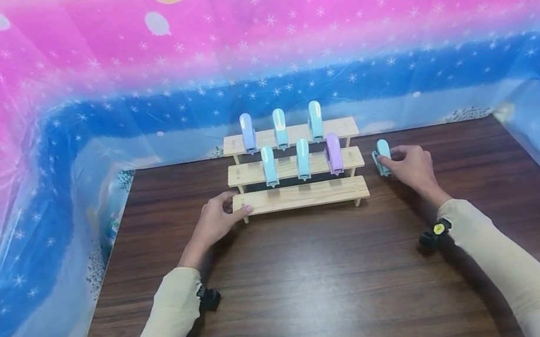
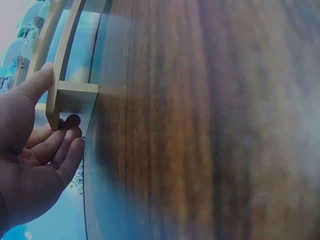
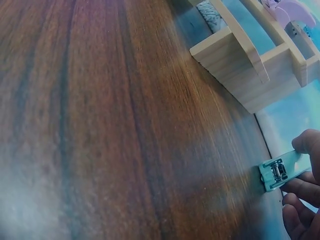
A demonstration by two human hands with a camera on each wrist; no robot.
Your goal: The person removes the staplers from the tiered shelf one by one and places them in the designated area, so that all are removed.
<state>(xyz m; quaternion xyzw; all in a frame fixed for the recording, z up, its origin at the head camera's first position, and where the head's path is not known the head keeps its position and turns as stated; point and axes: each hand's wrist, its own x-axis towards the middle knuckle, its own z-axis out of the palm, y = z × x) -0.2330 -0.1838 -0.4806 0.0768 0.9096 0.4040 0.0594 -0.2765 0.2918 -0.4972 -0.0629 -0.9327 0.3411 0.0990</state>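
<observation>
My left hand (image 1: 213,222) grips the left end of the lowest board of a three-tier wooden stand (image 1: 301,196), thumb on top and fingers curled beneath. Off the stand's right side, my right hand (image 1: 413,166) pinches a small mint-green stapler (image 1: 382,148) between thumb and fingers. The right wrist view shows metal parts at the end of this stapler (image 3: 278,171); whether it touches the table is hard to tell. On the top tier stand a blue stapler (image 1: 248,131) and two mint ones. The middle tier bears two mint staplers and a purple stapler (image 1: 334,152).
A dark wood-grain table (image 1: 312,292) carries the stand near its back edge. Behind and along both sides hangs a pink and blue patterned cloth (image 1: 249,46). Each wrist bears a small black device, the left device (image 1: 209,299) lying close over the table.
</observation>
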